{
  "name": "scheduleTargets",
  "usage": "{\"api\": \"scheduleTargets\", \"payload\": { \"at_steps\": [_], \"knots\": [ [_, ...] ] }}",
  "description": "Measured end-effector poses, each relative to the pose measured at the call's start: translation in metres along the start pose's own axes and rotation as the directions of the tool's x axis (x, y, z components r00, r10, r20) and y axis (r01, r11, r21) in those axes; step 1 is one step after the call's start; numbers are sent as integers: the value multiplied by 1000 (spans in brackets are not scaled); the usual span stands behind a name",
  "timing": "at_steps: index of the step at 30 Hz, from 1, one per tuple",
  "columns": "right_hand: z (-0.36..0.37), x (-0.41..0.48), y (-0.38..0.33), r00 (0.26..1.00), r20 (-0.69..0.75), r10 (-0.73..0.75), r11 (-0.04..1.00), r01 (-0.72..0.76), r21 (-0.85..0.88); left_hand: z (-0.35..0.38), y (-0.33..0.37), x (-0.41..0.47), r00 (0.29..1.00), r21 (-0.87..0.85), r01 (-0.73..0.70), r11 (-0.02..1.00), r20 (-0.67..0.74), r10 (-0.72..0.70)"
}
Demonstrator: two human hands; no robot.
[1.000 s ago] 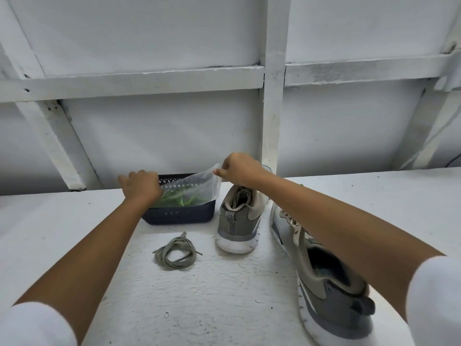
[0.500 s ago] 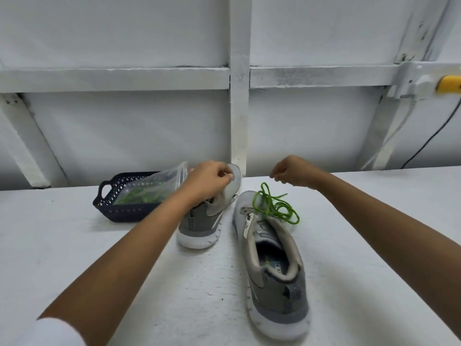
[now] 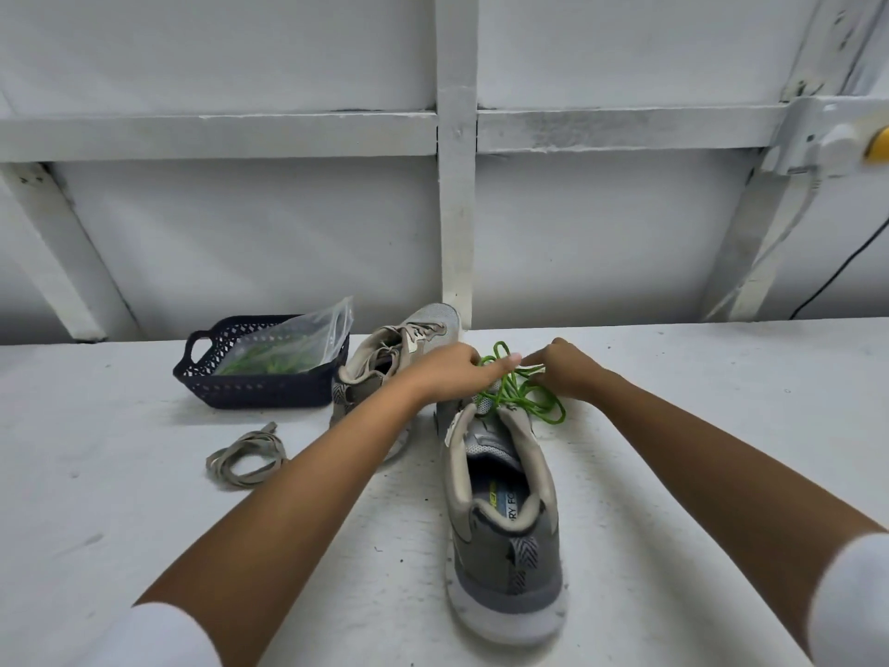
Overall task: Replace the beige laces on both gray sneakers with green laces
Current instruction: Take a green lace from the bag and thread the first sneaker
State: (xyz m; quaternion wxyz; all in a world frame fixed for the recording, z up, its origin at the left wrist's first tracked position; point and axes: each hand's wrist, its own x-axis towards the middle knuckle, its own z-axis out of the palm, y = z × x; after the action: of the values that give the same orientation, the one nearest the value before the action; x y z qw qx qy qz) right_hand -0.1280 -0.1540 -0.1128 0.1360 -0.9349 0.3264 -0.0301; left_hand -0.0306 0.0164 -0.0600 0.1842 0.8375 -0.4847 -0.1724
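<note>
From the head view, a white counter (image 3: 96, 474) runs along a white wall with painted beams (image 3: 457, 185). Two gray sneakers stand on it, both without laces in their eyelets. The near sneaker (image 3: 505, 512) sits right of centre, heel toward the camera and toe pointing far. The far sneaker (image 3: 399, 349) stands just left of it and farther back, partly hidden by the left forearm.

A loose bundle of green lace (image 3: 524, 397) lies over the front of the near sneaker, spilling onto the counter to its right. Both hands meet over this bundle. The left hand (image 3: 452, 373) reaches in from the left with one of its fingers (image 3: 510, 361) stretched out across the top loops and the others curled. Whether it grips the lace cannot be told. The right hand (image 3: 567, 370) comes in from the right, its fingers (image 3: 531, 364) drawn together on strands of the green lace.

A coil of beige lace (image 3: 245, 457) lies on the counter to the left, apart from both sneakers. Beyond it sits a dark basket (image 3: 260, 392), just beside the far sneaker, holding a clear plastic bag (image 3: 293, 344) with green inside.

White sleeves (image 3: 158, 637) show at the near edge. A black cable (image 3: 837, 276) hangs down the wall at far right.
</note>
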Motion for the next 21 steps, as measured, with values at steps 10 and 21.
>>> {"api": "scheduleTargets", "payload": {
  "at_steps": [10, 21],
  "knots": [
    [-12, -3, -2, 997, -28, 75, 981, -69, 183, -2, -6, 5, 999, -124, -25, 992, 16, 28],
    [-9, -11, -6, 995, 86, -45, 999, 42, 32, -44, -32, 1, 996, -714, 16, 700, -54, -77]
  ]
}}
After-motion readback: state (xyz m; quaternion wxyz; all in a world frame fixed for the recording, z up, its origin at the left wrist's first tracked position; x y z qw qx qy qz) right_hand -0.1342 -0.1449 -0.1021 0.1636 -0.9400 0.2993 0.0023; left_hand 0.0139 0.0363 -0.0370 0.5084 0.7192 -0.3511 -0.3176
